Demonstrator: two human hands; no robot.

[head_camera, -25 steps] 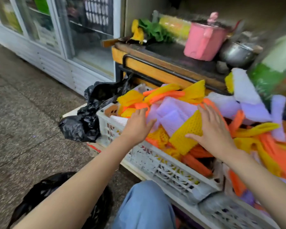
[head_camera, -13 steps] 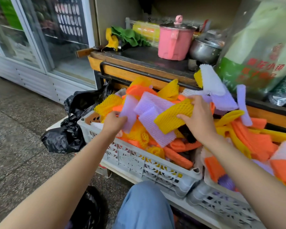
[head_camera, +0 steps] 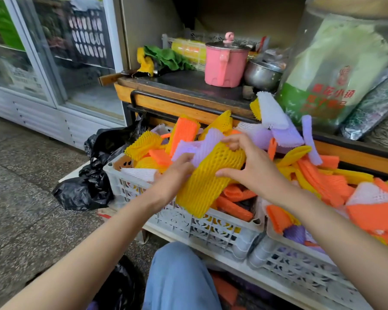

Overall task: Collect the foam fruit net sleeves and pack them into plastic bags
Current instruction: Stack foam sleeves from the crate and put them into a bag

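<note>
Two white plastic crates [head_camera: 202, 227] hold a heap of foam net sleeves in yellow, orange, purple and white. My right hand [head_camera: 251, 166] grips a large yellow net sleeve [head_camera: 206, 180] lifted above the left crate, thumb under it and fingers over its top. My left hand [head_camera: 177, 175] pinches purple net sleeves [head_camera: 202, 148] that lie against the yellow one. A black plastic bag [head_camera: 121, 287] sits on the floor by my knee at the bottom edge, mostly hidden by my left arm.
Another black bag [head_camera: 87, 189] lies left of the crate. Behind the crates is a wooden cart [head_camera: 166, 104] with a pink pot [head_camera: 224, 63], a steel pot [head_camera: 262, 74] and a big clear sack [head_camera: 336, 70]. A glass-door fridge [head_camera: 54, 63] stands at left over grey floor.
My right hand has lifted the yellow sleeve up and toward me. My left hand moved right and took hold of the purple sleeves. The camera view shifted left.
</note>
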